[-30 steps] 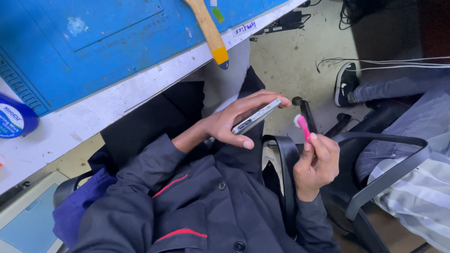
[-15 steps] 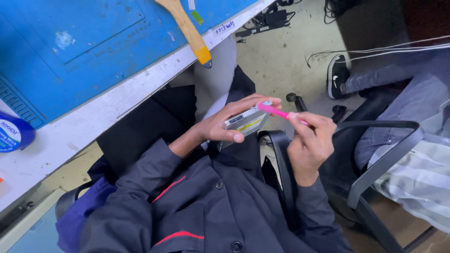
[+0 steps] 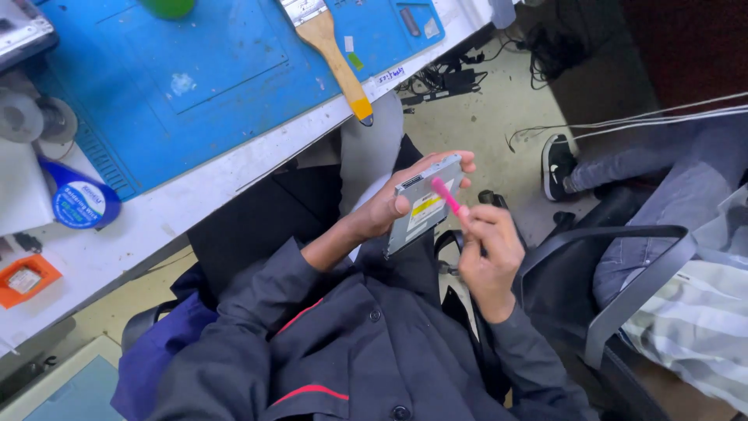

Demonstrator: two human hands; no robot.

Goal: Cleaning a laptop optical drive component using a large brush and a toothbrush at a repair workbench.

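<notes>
Head view: left hand [image 3: 389,210] around grey drive [image 3: 425,204], right hand [image 3: 487,245] with pink brush [image 3: 448,195]

I see white workbench [image 3: 202,183] at ten o'clock under blue mat [image 3: 195,86]. Worn pale floor [image 3: 483,117] at one o'clock, tangled cables [image 3: 460,74] there. Grey office chair [image 3: 623,273] at four o'clock.

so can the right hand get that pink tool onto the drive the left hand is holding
Probably yes. The right hand holds the pink tool with its tip already over the flat grey drive, which the left hand tilts face-up toward it. Nothing lies between them.
</notes>
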